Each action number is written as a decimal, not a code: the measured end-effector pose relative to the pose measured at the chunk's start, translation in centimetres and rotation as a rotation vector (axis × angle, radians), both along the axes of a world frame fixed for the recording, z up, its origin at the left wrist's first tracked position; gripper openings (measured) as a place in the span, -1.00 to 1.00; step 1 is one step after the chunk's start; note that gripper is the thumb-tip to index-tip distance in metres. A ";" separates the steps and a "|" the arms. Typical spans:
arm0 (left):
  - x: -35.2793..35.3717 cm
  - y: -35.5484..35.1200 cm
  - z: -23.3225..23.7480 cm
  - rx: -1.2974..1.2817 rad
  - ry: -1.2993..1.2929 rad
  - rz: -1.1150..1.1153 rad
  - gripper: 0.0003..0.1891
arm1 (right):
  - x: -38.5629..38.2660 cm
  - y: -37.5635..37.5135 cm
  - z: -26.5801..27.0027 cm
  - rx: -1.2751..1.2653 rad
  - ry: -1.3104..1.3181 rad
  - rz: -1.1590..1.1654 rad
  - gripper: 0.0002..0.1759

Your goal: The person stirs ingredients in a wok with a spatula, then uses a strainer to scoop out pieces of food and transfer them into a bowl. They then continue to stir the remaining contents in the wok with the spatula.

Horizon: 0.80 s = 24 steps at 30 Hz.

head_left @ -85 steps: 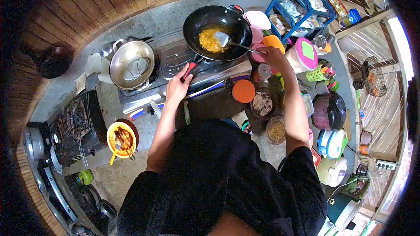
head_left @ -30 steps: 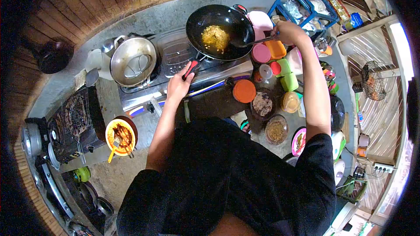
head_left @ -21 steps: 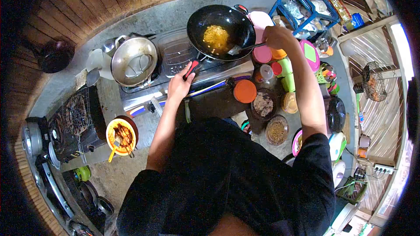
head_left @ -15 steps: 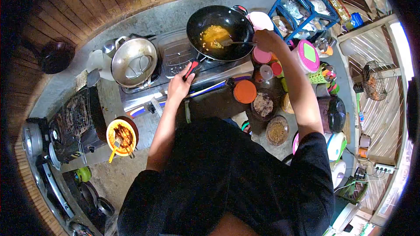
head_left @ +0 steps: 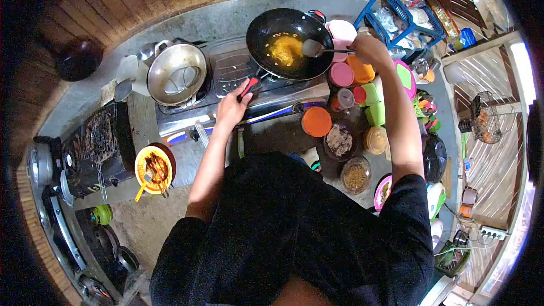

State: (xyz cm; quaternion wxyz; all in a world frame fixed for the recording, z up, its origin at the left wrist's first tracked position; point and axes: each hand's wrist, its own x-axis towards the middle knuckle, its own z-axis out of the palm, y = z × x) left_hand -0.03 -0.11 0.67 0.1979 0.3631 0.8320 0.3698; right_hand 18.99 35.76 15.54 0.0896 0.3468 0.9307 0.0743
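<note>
A black wok point(head_left: 262, 28) sits on the right side of the stove, with yellow-orange food point(head_left: 285, 50) and small pale pieces in its bottom. My left hand point(head_left: 231, 110) is closed around the wok's red and black handle point(head_left: 248, 88). On the other side, my right hand point(head_left: 371, 51) grips the end of a spatula point(head_left: 313, 49). The spatula's flat blade is inside the wok, at the right edge of the food. My right fingers cover the end of its handle.
A second, pale metal wok point(head_left: 160, 79) stands on the stove's left. Several lidded tubs, including one with an orange lid point(head_left: 316, 122), crowd the right. A yellow bowl point(head_left: 139, 177) of dark sauce is at lower left. A blue rack point(head_left: 403, 37) stands at back right.
The spatula blade has moved right, out of the middle of the food. My right hand has shifted right with it. My left hand still holds the wok handle.
</note>
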 end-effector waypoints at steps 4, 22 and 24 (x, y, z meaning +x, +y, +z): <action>0.7 0.0 1.7 -0.105 -0.009 0.041 -0.50 | 0.2 2.4 -0.2 -0.127 -0.051 0.027 -0.67; 1.0 0.8 0.6 -0.252 0.078 0.120 -0.52 | -2.5 4.7 1.2 -0.115 0.024 0.467 -0.76; 1.0 0.9 1.0 -0.248 0.085 0.116 -0.52 | -2.8 4.7 1.9 -0.078 -0.088 0.472 -0.76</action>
